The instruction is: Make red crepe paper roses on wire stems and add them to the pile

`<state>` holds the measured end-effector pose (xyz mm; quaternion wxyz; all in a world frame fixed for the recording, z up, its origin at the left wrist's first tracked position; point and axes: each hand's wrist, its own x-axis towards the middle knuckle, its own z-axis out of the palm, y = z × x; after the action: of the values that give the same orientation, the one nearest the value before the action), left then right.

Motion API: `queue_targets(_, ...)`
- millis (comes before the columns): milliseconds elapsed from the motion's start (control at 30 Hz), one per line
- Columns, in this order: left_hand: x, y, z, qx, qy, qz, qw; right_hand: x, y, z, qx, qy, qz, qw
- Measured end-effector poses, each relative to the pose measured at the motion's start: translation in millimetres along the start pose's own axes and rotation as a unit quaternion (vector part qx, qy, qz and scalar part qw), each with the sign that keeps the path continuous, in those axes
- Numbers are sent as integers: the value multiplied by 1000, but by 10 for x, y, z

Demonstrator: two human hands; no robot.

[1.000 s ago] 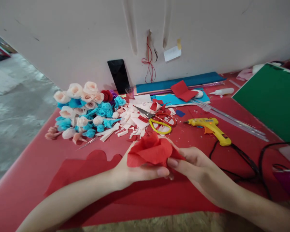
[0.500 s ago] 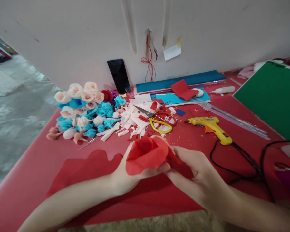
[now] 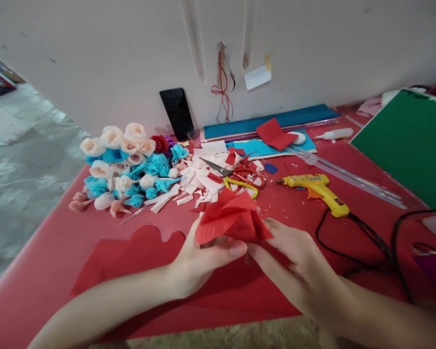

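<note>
Both hands hold a red crepe-paper flower (image 3: 229, 216) above the red table (image 3: 51, 252). My left hand (image 3: 199, 259) is closed round its base, thumb pressed on the lower front. My right hand (image 3: 288, 257) pinches the flower's right side with its fingertips. A red scalloped paper strip (image 3: 131, 252) lies flat on the table under my left forearm. Just behind the flower lie yellow-handled scissors (image 3: 240, 186) and red-handled scissors (image 3: 252, 175).
A heap of pink and blue paper flowers (image 3: 127, 162) sits at the left back, white paper scraps (image 3: 199, 177) beside it. A yellow glue gun (image 3: 318, 186) with a black cable (image 3: 356, 232) lies right. Green board (image 3: 410, 140), blue paper sheets (image 3: 272, 121), a black phone (image 3: 176, 114) against the wall.
The flower has been turned and squeezed between the hands; its petals now stand up more folded. My right fingers moved closer against its side.
</note>
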<state>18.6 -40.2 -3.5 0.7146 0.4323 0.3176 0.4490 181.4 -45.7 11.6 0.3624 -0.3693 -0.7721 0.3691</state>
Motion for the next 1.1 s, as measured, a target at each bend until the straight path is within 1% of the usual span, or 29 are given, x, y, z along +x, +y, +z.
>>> queue_targets(100,13,29,43,-34,-4,4,999,2,-4,8,23,15,22,999)
queue_targets(167,15,37,57,-35,2,0,999,8,-11,7,31,18,30,999)
queue_targets(267,11,29,54,-12,6,4,1000,17,-25,-8,43,0,30,999)
queue_targets(400,11,26,46,3,6,15,1000,17,-38,-35,39,1,11,999)
queue_targets(500,14,28,51,1,30,21,999,11,-25,-32,38,-13,8,999)
queue_targets(600,8,15,56,-1,62,14,998,6,8,-3,44,-31,38,998)
queue_targets(700,1,-1,60,6,69,23,997,5,39,20,47,-8,40,998)
queue_targets(767,7,-2,57,7,52,32,998,12,36,4,35,6,20,999)
queue_targets(867,51,10,22,-11,0,9,1000,36,-15,-90,18,-12,12,1000)
queue_targets(933,115,16,-30,-11,-19,0,1000,57,-67,-190,11,-36,25,999)
queue_targets(967,156,19,-63,-5,-12,1,1000,65,-91,-245,5,-50,28,998)
queue_targets(1000,201,24,-99,-1,-20,5,1000,72,-109,-300,-9,-66,27,997)
queue_targets(1033,247,35,-134,7,-42,-26,999,75,-120,-351,-27,-85,21,996)
queue_targets(1100,328,77,-196,9,-67,-58,996,67,-112,-435,-77,-136,19,988)
